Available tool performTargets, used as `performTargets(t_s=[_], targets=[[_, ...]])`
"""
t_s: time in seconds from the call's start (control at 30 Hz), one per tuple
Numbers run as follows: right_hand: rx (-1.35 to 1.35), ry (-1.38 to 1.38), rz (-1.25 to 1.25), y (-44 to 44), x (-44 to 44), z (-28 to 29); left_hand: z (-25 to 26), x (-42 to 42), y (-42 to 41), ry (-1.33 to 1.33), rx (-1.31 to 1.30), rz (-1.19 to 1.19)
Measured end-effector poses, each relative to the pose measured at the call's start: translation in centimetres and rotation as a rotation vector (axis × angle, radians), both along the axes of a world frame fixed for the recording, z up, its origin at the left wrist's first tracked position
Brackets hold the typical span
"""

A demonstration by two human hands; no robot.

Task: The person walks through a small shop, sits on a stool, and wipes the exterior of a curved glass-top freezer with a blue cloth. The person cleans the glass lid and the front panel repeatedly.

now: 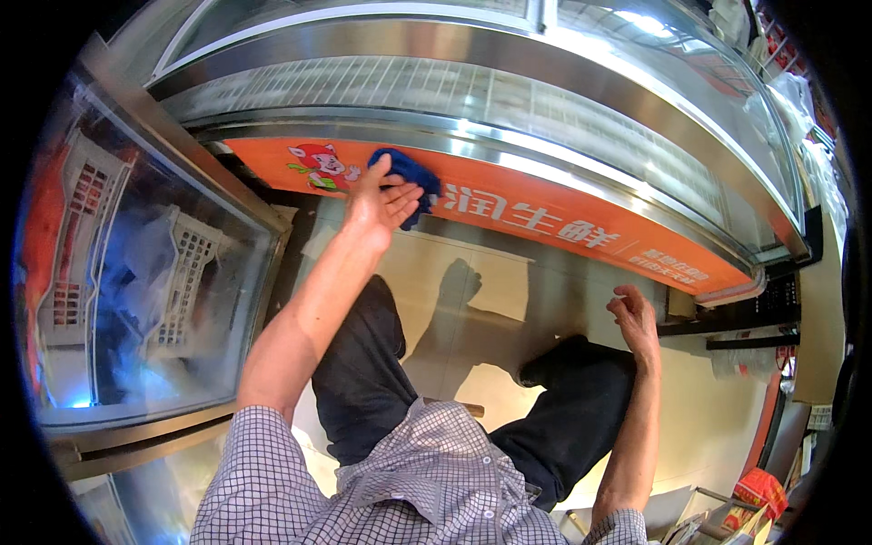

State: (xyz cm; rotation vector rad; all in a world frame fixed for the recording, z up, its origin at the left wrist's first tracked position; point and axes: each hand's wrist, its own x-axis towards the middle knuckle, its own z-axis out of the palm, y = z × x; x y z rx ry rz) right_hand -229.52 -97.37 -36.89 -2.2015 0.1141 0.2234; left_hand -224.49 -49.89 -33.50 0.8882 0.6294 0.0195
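Note:
My left hand (381,202) is pressed over a dark blue cloth (414,172), which lies against an orange front panel (507,178). The panel bears white writing and a cartoon pig (320,163), just left of the cloth. It runs along the lower front of a glass display case with a shiny metal frame (470,139). My fingers are stretched out, and part of the cloth is hidden behind them. To the right, my right hand (635,317) hangs in the air below the panel, fingers loosely curled and apart, with nothing in it.
On the left stands a glass-fronted cabinet (255,272) with white plastic baskets (184,279) behind the glass. Pale floor tiles (501,262) lie between my knees. A cardboard piece (817,313), plastic bags (749,357) and a red packet (759,490) are at the right.

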Motion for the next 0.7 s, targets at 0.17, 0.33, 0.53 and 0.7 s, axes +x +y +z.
performTargets(t_s=[0.17, 0.33, 0.53, 0.7], targets=[[0.01, 0.026, 0.036, 0.8, 0.2, 0.1, -1.4, -0.1, 8.3, 0.011, 0.091, 0.1], [-0.066, 0.064, 0.06, 0.2, 0.5, -0.3, -1.4, 0.0, 14.8, 0.053, 0.257, 0.194], [-0.036, 0.066, 0.073, 0.7, 0.4, 0.1, -1.3, 0.2, 20.2, 0.123, 0.712, 0.378], [-0.094, 0.078, 0.086, 1.0, 0.6, 0.1, -2.2, 0.5, 26.3, 0.05, 0.866, 0.482]])
